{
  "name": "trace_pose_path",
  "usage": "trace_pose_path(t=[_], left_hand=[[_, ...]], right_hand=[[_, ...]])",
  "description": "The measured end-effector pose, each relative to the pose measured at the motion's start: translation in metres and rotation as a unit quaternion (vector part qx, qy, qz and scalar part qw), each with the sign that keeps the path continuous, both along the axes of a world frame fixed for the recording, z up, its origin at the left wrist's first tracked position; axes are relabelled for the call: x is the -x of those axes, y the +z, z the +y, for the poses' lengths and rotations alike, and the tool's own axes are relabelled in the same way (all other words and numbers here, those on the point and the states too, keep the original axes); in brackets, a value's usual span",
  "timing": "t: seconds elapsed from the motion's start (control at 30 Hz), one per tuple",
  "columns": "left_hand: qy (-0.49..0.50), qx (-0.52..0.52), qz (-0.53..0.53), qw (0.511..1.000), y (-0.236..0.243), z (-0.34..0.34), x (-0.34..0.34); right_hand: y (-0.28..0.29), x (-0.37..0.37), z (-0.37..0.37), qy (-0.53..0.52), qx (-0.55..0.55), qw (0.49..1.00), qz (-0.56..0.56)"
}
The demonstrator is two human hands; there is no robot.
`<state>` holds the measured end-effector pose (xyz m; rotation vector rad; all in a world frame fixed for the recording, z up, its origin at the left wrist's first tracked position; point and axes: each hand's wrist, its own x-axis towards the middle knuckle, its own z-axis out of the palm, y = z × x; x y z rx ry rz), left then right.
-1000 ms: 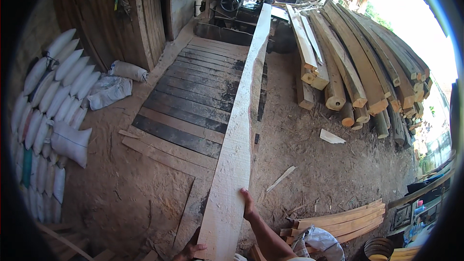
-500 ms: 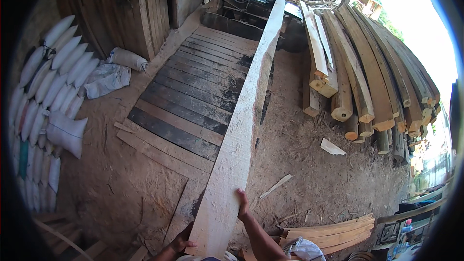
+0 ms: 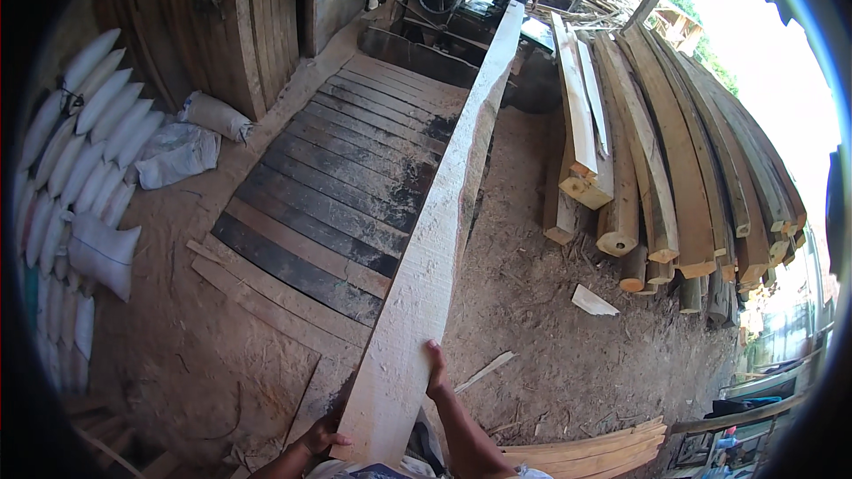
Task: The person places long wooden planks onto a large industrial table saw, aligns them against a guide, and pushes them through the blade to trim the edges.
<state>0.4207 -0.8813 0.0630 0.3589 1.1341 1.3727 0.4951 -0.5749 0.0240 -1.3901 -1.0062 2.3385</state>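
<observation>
Both hands, left hand [image 3: 321,437] and right hand [image 3: 437,372], clasp the long plank [image 3: 435,239] (best kept level ahead).

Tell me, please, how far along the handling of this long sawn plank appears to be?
Done: the long plank is sawn flat. In hand: left hand and right hand grip its near end, held up above the dark plank floor. Its far end reaches toward the saw machine. Left: it has not joined the stacked timbers.
</observation>
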Motion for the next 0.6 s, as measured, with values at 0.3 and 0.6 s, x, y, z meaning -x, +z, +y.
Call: trace_pose_path(t=[0.3,0.6], left_hand=[[0.019,-0.028,0.013,0.999,0.001,0.115,0.067],[0.026,0.02,-0.02,0.999,0.01,0.25,0.15]], right_hand=[[-0.001,0.065,0.107,-0.007,0.005,1.0,0.003],[-0.005,0.148,0.247,0.02,0.014,1.0,0.016]])
